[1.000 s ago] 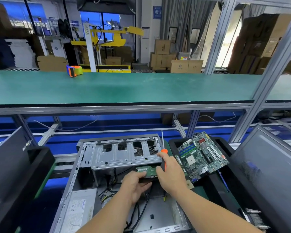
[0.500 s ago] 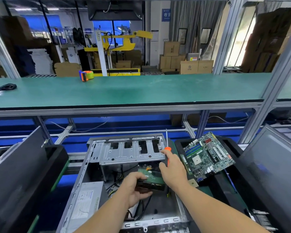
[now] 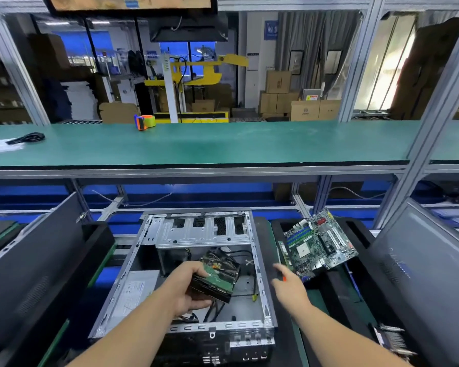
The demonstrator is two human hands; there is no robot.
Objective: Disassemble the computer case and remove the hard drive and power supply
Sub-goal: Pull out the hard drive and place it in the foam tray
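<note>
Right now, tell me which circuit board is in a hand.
The hard drive's green board, gripped by the left hand over the case; the larger motherboard lies untouched on the right.

Left hand (image 3: 188,290) grips hard drive (image 3: 217,278) above computer case (image 3: 260,274).

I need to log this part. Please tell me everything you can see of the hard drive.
The hard drive is a dark, boxy metal unit with a green circuit board on its upturned face. It is tilted, lifted above the floor of the open computer case. The left hand grips its near end, fingers curled round it. Nothing else visibly touches it.
</note>
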